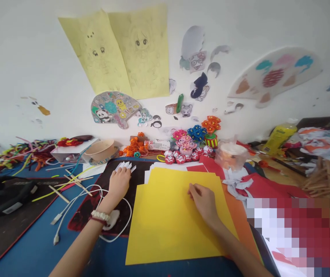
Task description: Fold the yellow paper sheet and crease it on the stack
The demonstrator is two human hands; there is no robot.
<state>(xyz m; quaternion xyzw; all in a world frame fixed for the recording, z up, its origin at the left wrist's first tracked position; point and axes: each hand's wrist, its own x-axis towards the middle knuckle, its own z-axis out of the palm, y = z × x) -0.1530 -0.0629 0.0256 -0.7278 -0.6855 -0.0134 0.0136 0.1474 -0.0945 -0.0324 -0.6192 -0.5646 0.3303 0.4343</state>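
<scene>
My left hand [120, 181], with a beaded bracelet at the wrist, is over the dark mat [137, 177]. Its fingers close on pointed pieces of folded white paper [126, 165]; the fingertips are partly hidden. Large yellow paper sheets [165, 219] lie flat in front of me, overlapping an orange sheet [238, 207] and white sheets behind. Above the right part of the yellow paper, my right hand [204, 201] has its fingers curled together, with nothing visible in them.
A white cable [95, 188] loops by my left forearm, near wooden sticks [77, 184]. Pipe-cleaner flowers [185, 138] and red-and-white figures [179, 156] line the wall. Red paper [274, 192] and crumpled white paper [237, 184] lie right. A yellow bottle [280, 136] stands far right.
</scene>
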